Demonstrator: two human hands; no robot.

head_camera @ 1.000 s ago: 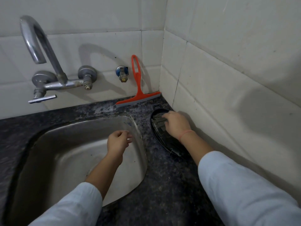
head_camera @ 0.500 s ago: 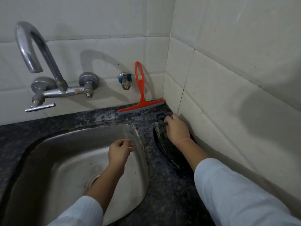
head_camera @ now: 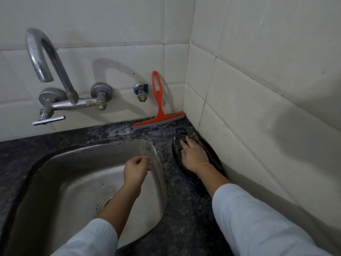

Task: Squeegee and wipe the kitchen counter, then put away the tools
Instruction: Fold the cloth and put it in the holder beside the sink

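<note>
My right hand (head_camera: 193, 156) is down flat on a dark cloth (head_camera: 191, 135) that sits in a black oval tray (head_camera: 214, 159) hard against the side wall, fingers stretched forward and lying close together, palm pressing the cloth; I can't tell whether the fingertips are curling under its far edge. There's a thin orange band on that wrist and a pale sleeve (head_camera: 258, 218) behind it. My left hand (head_camera: 135, 169) hangs over the right side of the steel sink (head_camera: 55, 182), loosely curled, thumb and forefinger tips brought near each other, nothing in them that I can make out. The orange squeegee (head_camera: 158, 108) is in the corner, blade on the counter (head_camera: 184, 209) and handle leaning up against the back tiles, well apart from both hands. Its blade end nearly reaches the side wall, and the tray lies just in front of it. The counter is dark speckled stone, with pale wet-looking smears between the sink rim and the squeegee. On the back wall the curved tap (head_camera: 46, 71) arches over the basin, and a small blue-collared valve (head_camera: 141, 91) sits just left of the squeegee handle. The drain shows partly under my left forearm.
</note>
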